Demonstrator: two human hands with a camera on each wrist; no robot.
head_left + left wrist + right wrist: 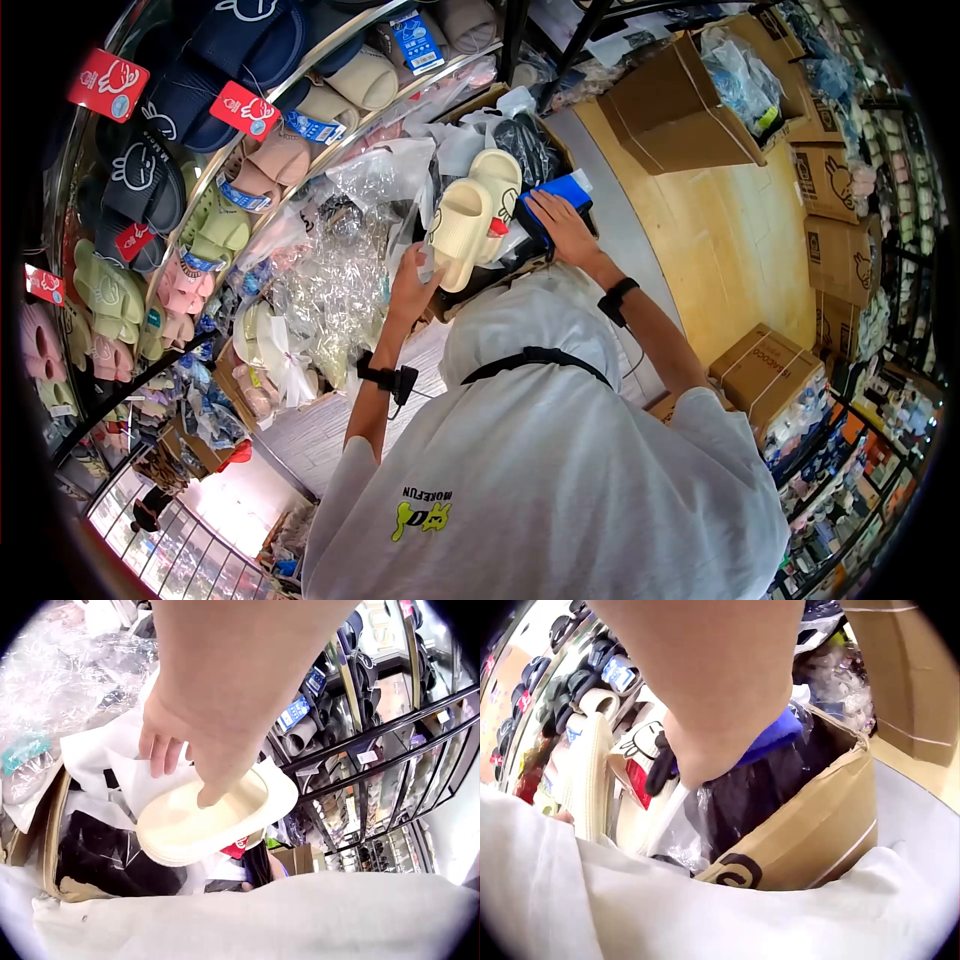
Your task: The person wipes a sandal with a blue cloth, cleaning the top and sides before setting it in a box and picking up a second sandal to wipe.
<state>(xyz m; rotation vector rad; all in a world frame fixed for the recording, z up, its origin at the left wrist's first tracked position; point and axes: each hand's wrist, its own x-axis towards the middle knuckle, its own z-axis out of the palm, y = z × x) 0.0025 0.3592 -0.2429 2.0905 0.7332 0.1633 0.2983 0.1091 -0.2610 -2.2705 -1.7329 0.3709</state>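
My left hand (408, 285) pinches the heel end of a cream slipper (461, 225), its thumb on the insole in the left wrist view. A second cream slipper (500, 178) with a line-drawn face and red tag lies against it. On the right, my right hand (562, 228) grips a blue and black item (570, 188), fingers across its blue face; the palm side is hidden. In the right wrist view the item's blue part (776, 739) shows beyond the hand, above black plastic-wrapped goods (742, 795) in a carton (810, 832).
Clear plastic bags (335, 265) heap up left of the slippers. Racks of tagged slippers (140, 180) rise at the far left. An open carton (660, 110) stands at the upper right on a wooden surface (700, 250), with stacked cartons (838, 258) along the right side.
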